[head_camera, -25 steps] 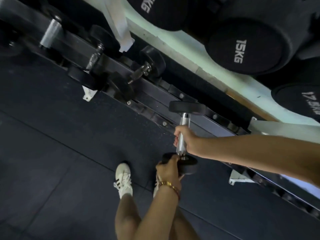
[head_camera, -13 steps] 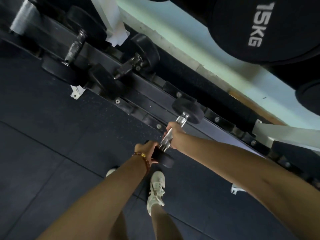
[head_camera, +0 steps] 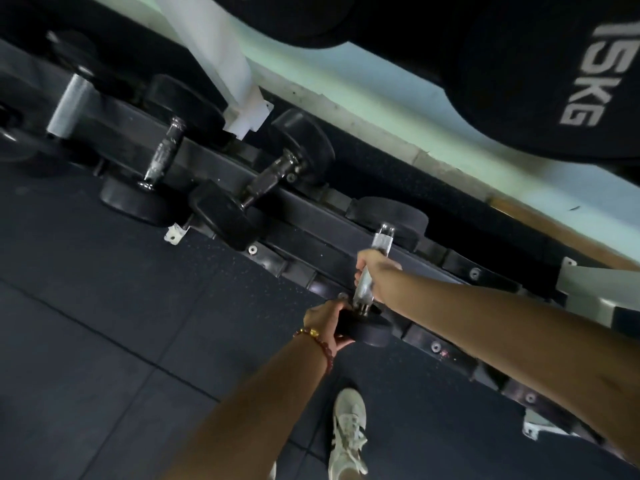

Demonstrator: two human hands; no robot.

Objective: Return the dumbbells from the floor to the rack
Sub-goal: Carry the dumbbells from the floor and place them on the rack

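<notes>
Shifted slightly rightward in view since half a second ago, the dumbbell (head_camera: 381, 239) now lies steeper across the rack (head_camera: 322, 239). Nearest, a pale sneaker (head_camera: 348, 434) stands on the dark rubber floor (head_camera: 104, 323). Past it the left grip (head_camera: 327, 322), a beaded bracelet (head_camera: 311, 332) at its wrist, clasps the dumbbell's near head at the front rail. The right grip (head_camera: 375, 275) is clenched around the chrome handle. The far head lies at the back rail; whether the weight rests there cannot be told. Leftward the same rack holds a tilted dumbbell (head_camera: 273, 174) and, just beside it, a worn-handled dumbbell (head_camera: 162, 157). Beyond stands a white post (head_camera: 221, 64), with a 15KG dumbbell (head_camera: 554, 81) on the tier above.
</notes>
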